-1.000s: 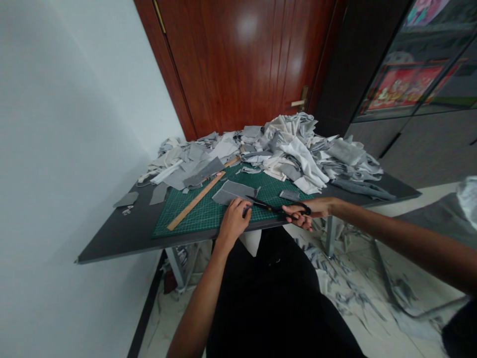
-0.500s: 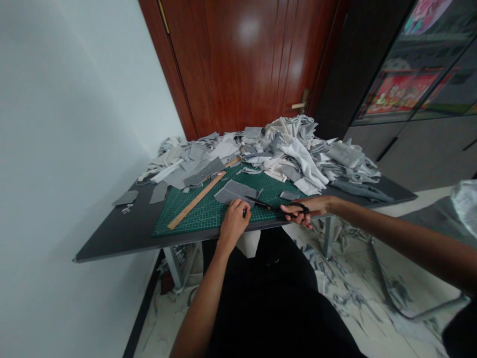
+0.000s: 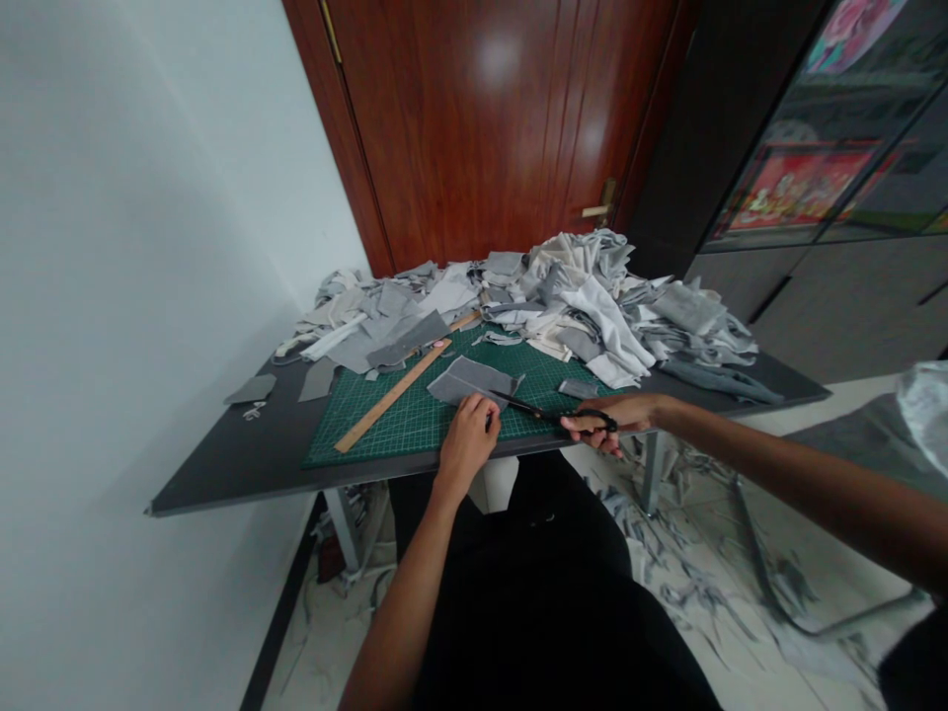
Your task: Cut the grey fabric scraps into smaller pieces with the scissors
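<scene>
A grey piece of fabric (image 3: 474,377) lies near the front of the green cutting mat (image 3: 377,434). My left hand (image 3: 471,429) is closed on its near edge, fingers pinched together. Something small and dark shows by its thumb, too small to make out. Black-handled scissors (image 3: 534,408) are in my right hand (image 3: 596,423), whose fingers wrap the handles. Their blades point left and meet the fabric's right side, close to my left fingertips. How far apart the blades are is hard to tell. A small grey scrap (image 3: 578,388) rests above my right hand.
A wooden ruler (image 3: 392,395) lies slanted across the mat's left side. Heaps of grey and white fabric (image 3: 585,296) cover the table's back. Loose grey pieces (image 3: 252,390) lie at the left end of the table (image 3: 222,474). Fabric strips (image 3: 696,583) litter the floor.
The whole view has shifted slightly. Both hands keep nearly the same place, with the scissors still at the fabric's right side.
</scene>
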Tool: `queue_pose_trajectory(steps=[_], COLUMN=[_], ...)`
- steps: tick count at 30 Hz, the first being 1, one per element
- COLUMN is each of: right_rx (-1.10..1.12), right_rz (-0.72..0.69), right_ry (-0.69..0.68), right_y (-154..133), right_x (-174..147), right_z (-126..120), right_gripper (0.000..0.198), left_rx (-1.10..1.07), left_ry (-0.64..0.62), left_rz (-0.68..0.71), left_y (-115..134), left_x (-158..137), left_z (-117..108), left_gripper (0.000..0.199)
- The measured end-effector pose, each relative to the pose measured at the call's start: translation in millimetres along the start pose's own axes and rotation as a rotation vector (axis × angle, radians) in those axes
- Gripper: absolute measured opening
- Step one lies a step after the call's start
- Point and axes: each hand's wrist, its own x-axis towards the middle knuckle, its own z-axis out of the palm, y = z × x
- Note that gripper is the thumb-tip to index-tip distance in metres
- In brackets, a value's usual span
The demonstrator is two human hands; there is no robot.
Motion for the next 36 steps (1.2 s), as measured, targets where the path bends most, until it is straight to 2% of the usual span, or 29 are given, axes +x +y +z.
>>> queue_pose_trajectory(steps=[9,25,36], right_rx=[-0.016,-0.058,-0.091], right_rz=[-0.020,0.007,-0.035], right_ry=[0.005,-0.020,-0.032], right_y=[3,-10,-2], right_x=[1,-7,-1], right_z=[1,3,-1], right_gripper=[0.072,0.069,0.071], left_rx=[0.004,-0.005,0.000], left_ry=[-0.008,-0.015,-0.020], left_rz=[0.001,-0.005,-0.015], left_y=[0,0,-1], left_x=[0,0,1], left_z=[0,0,1], left_gripper=[0.017,0.016,0.017])
